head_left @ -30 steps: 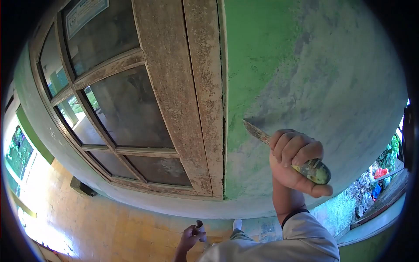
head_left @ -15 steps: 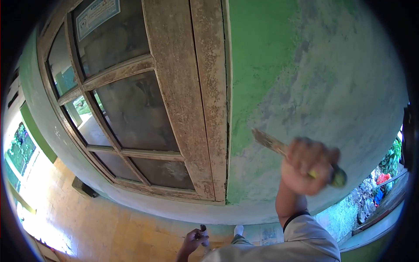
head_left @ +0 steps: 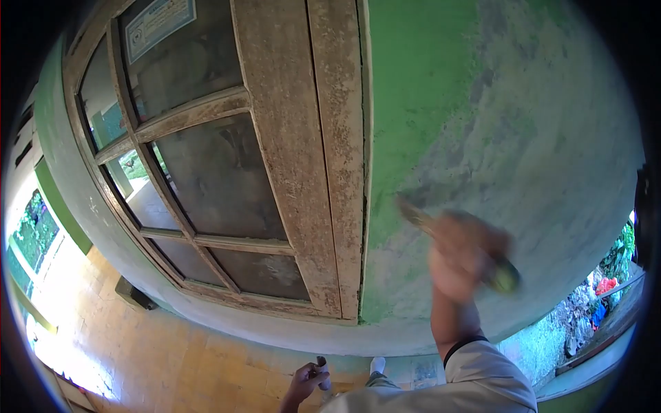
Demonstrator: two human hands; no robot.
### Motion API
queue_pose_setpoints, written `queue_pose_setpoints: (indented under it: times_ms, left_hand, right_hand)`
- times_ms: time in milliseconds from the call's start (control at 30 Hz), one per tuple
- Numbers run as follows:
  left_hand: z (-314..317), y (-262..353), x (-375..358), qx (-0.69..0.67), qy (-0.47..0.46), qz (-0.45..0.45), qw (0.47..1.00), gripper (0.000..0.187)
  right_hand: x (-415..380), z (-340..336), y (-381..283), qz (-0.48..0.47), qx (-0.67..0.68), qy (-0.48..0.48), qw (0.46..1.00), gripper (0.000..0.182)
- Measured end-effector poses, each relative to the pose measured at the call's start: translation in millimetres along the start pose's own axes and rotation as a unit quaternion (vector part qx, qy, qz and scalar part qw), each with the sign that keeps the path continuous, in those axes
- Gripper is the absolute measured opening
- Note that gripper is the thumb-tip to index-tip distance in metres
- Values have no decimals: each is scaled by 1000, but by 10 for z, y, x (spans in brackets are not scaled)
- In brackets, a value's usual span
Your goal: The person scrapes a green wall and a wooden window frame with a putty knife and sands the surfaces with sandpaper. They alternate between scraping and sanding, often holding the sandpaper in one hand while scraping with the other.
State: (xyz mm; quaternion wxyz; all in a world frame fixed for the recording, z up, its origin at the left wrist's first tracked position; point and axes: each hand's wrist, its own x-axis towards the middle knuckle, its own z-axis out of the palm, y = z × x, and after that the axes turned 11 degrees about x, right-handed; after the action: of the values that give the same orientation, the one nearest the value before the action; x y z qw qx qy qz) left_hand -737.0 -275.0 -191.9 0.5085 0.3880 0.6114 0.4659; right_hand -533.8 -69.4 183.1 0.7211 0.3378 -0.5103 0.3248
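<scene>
Clearly, we count two hands, set well apart. The right hand point(head_left: 469, 251), blurred, is clamped around one flat-bladed hand tool with a rounded, mottled green handle point(head_left: 506, 277). Its single narrow blade point(head_left: 416, 215), brownish and flat, points up and left, in front of the green-and-grey painted wall point(head_left: 564, 144), to the right of the window; whether the tip touches, we cannot tell. The left hand point(head_left: 304, 380), low in view, has its fingers closed about one small, dark, rounded object point(head_left: 321, 361); too small for us to identify.

Of wall colours we log two main ones: a smooth, bright green band beside the frame, then a patchy grey expanse, chalky, with a ragged edge between them.

One brown wooden window frame point(head_left: 292, 158), grain rough and finish worn, carries six dark glass panes we can count, four-sided, in two columns of three. One pale rectangular printed label point(head_left: 162, 29) sits on the upper right pane.

Below, we note one yellow-orange tiled floor point(head_left: 200, 361), one dark boxy block point(head_left: 135, 293) close to the wall, and one foot in pale covering point(head_left: 377, 365). One grey fabric sleeve point(head_left: 485, 368), dark at the cuff, wraps the right arm.
</scene>
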Motion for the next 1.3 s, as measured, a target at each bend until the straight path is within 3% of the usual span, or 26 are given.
queue_pose_setpoints:
  times_ms: [33, 133, 233, 300, 367, 433, 500, 533, 567, 633, 667, 700, 767, 800, 833, 900, 967, 1033, 1167, 1300]
  left_hand:
    - [4, 9, 0, 2, 0, 9, 1000, 17]
    - [35, 62, 11, -4, 3, 21, 1000, 17]
    - [36, 138, 19, -22, -3, 26, 999, 16]
    - [34, 147, 34, -35, -11, 25, 999, 16]
    - [41, 127, 26, -13, -10, 12, 1000, 15]
    - [30, 55, 34, -7, -24, 5, 1000, 14]
    - [19, 54, 37, -2, -34, 0, 999, 13]
    - [25, 95, 39, 5, -29, 0, 1000, 14]
    - [32, 128, 44, 13, -24, -1, 1000, 14]
    - [37, 201, 56, 13, -27, -2, 1000, 14]
    - [45, 209, 33, 14, -31, -6, 999, 13]
    - [43, 189, 18, 16, -34, -10, 999, 13]
    - [49, 158, 68, -16, -41, 16, 999, 15]
    - [40, 145, 46, -16, -40, 15, 999, 15]
    - [33, 139, 54, -11, -33, 7, 999, 14]
    - [44, 152, 107, -8, -26, 3, 1000, 12]
    - [50, 153, 105, -22, -22, 1, 1000, 16]
    - [44, 100, 111, -14, -29, -3, 999, 16]
    - [34, 164, 116, 12, -27, 9, 1000, 16]
    - [44, 136, 106, -8, -23, 6, 1000, 16]
  right_hand:
    - [-26, -32, 83, 55, -40, 21, 997, 23]
    - [22, -6, -2, 73, -46, 10, 996, 24]
    - [49, 74, -300, 32, 37, -48, 998, 16]
    - [-17, 88, -277, -16, 44, -10, 999, 24]
    - [-66, -22, -21, 120, -79, 38, 989, 28]
    - [9, 54, -2, 76, -14, 78, 994, 36]
    - [71, 143, -179, 148, -66, 67, 985, 37]
    - [59, 83, -248, 76, 4, 3, 997, 28]
    - [50, 96, -260, 75, 5, 2, 997, 28]
    - [38, 129, -292, -54, -4, -4, 999, 23]
    - [-40, 66, -231, 57, -213, 61, 973, 23]
    - [-31, 45, -168, 58, -217, 64, 972, 23]
    - [64, 11, -18, 46, -93, -46, 994, 23]
    - [64, 36, -104, 65, -120, -71, 988, 24]
    - [54, 68, -194, 64, -119, -71, 988, 24]
    - [47, 117, -323, -40, 20, -59, 997, 20]
    - [61, 111, -198, -62, 26, -55, 996, 20]
    - [43, 7, 41, 63, -75, -6, 995, 21]
    - [68, 37, -111, 87, 9, -5, 996, 22]
    - [112, 36, -178, -18, 6, -65, 998, 17]
